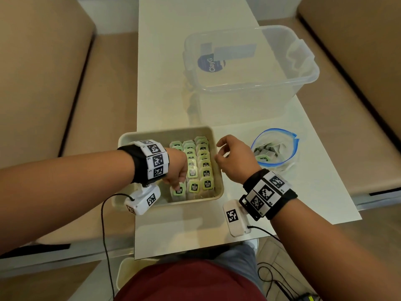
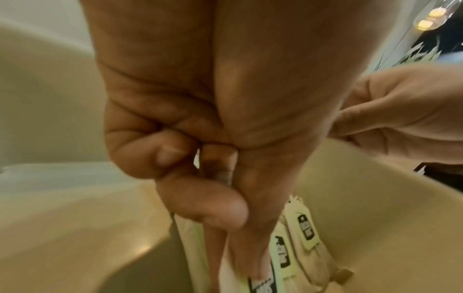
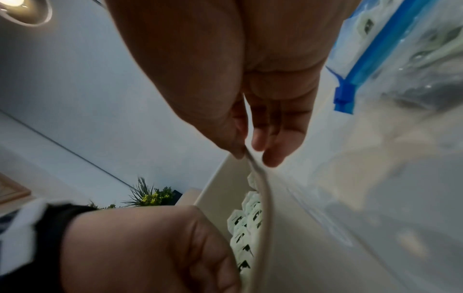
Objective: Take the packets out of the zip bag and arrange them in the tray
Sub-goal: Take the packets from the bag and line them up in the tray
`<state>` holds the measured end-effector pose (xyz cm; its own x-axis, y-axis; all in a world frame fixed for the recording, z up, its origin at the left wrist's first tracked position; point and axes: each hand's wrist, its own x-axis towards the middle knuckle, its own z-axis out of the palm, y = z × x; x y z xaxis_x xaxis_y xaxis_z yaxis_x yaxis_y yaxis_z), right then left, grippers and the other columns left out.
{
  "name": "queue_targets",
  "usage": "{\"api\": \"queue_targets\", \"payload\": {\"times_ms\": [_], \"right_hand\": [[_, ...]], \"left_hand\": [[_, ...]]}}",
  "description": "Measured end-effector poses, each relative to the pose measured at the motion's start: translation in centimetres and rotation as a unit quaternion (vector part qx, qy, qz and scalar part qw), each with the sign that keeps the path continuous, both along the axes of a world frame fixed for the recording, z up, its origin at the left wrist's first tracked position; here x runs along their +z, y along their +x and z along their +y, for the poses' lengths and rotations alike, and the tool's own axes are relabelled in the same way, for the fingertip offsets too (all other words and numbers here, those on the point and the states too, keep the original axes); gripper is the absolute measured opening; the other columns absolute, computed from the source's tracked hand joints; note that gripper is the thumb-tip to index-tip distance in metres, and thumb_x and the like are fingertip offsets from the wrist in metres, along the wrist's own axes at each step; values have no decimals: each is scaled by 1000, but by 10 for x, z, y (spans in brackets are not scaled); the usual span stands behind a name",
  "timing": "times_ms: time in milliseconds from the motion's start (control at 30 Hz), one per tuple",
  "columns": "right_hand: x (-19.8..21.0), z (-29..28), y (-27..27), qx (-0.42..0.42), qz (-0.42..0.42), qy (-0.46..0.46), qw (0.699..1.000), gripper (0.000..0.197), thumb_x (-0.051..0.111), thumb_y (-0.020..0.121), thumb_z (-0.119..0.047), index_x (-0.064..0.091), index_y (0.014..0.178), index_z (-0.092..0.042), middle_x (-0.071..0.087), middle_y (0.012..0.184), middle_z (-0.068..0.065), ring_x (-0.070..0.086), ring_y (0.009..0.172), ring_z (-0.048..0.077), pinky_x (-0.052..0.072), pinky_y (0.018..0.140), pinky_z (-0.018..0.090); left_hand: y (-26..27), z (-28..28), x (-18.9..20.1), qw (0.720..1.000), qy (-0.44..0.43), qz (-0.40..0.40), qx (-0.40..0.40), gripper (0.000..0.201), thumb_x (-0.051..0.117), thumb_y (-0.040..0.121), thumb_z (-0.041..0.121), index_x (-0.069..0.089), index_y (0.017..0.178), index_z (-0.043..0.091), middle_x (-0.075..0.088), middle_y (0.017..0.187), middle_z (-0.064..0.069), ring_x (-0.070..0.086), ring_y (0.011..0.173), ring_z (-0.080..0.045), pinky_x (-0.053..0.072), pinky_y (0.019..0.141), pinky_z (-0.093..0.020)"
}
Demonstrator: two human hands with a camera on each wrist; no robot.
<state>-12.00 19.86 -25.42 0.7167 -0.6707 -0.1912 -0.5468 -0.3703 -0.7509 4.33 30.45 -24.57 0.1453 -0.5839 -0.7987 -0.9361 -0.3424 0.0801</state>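
Observation:
A cream tray [image 1: 167, 135] holds three rows of tea packets [image 1: 205, 170] with green tags. My left hand [image 1: 178, 186] reaches down into the near-left corner. There its thumb and fingers [image 2: 253, 247] pinch the top of a packet [image 1: 179, 192] standing at the front of the left row. My right hand [image 1: 218, 152] is at the tray's right rim [image 3: 260, 178], thumb inside and fingers outside, pinching it lightly. The clear zip bag [image 1: 291, 137] with a blue zip stands open to the right, with more packets [image 1: 263, 154] inside.
A big clear plastic box [image 1: 303, 81] with a label stands at the back of the white table [image 1: 162, 61]. Beige sofa cushions flank the table on both sides. A black cable [image 1: 104, 224] hangs off the near-left edge.

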Motion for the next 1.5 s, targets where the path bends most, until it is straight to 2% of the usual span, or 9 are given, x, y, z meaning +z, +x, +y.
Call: {"api": "queue_targets", "payload": {"times_ms": [200,367,500,667,767,867,967,1133,1500], "right_hand": [[-1,-4,-1,8,-8,43,999,19,63,91,-14,52,105,-20,66,77,0,62,59,12,44,55,20],[6,-9,-6,3,-22,91,996,19,60,96,-32,51,109,-21,69,82,2,68,60,17,50,58,29],[16,-37,-26,-26,-45,94,994,17,53,99,-33,57,105,-18,72,89,-1,67,64,20,45,53,23],[16,-92,-71,-48,-8,18,999,25,59,90,-46,60,89,-21,70,81,-2,66,77,18,53,73,35],[12,-123,-100,-52,64,-72,994,23,66,87,-40,56,81,-19,62,74,-3,59,75,21,40,64,29],[4,-142,-119,-26,142,-125,982,29,69,84,-41,50,94,-22,54,91,0,58,81,26,41,68,31],[-8,-150,-126,5,187,-99,977,40,72,82,-34,43,106,-19,43,104,5,58,86,33,45,72,34],[-27,-156,-131,78,186,-55,978,30,61,83,-7,38,100,-13,53,96,9,51,80,27,38,66,33],[-28,-177,-138,116,170,-62,977,42,73,80,-26,47,111,-15,49,114,8,59,93,29,52,83,37]], "left_hand": [[-3,-12,-6,998,33,-31,-32,23,80,77,35,73,93,20,60,62,11,53,49,-2,42,49,-14],[-4,-19,11,999,40,-35,0,28,81,75,39,75,90,16,67,66,9,58,46,-4,50,54,-18],[-4,-40,54,996,-43,-82,17,37,70,80,54,74,80,17,73,66,3,71,60,-13,55,62,-25],[-48,-92,92,981,-185,-6,65,29,59,90,47,72,84,22,73,75,9,68,63,-8,54,71,-27],[-93,-125,84,960,-267,50,69,15,61,92,30,74,96,22,65,74,15,63,72,-9,51,78,-26],[-126,-152,56,955,-285,49,70,18,60,92,23,75,102,19,71,96,5,62,88,-15,44,76,-24],[-146,-165,22,966,-240,-11,101,19,59,90,20,75,100,17,72,101,-4,66,92,-26,50,77,-30],[-156,-169,-3,969,-198,-51,142,19,68,85,31,75,97,18,72,97,-4,66,91,-26,53,78,-30],[-167,-164,10,965,-201,-97,137,23,61,90,18,72,110,20,69,108,-6,64,101,-26,49,83,-32]]}}
